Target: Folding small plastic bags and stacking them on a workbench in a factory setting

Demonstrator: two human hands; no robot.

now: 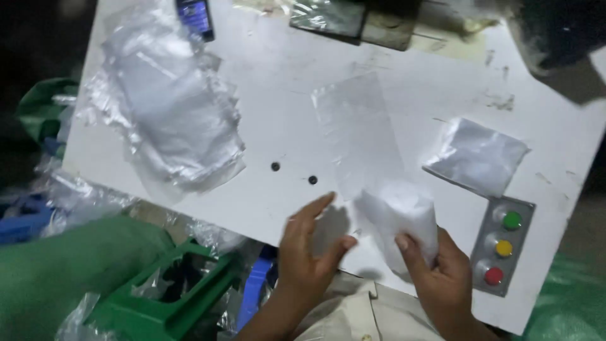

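1. Your right hand [435, 265] is closed around a soft white bundle [401, 218], thumb on the near face and fingers wrapped behind it; it sits at about 5 o'clock on the tabletop [278, 76], near the front edge.
2. Your left hand [309, 246] is open, fingers spread, holding nothing, just beside the bundle at its 9 o'clock and apart from the right hand.
3. The bundle looks light, limp and squashy, so judge it as easy to crush; hold it around the middle, as you do, not by a loose edge.
4. A clear plastic bag [360, 132] lies flat at 12 o'clock from the bundle, its near end touching or overlapping it. It looks thin, slippery and floppy; pinch it at a corner or at its mouth.
5. Further out: a heap of plastic bags [170, 113] at 10 o'clock, a small folded bag [480, 155] at 2 o'clock, and a grey button panel [503, 246] at 3 o'clock.
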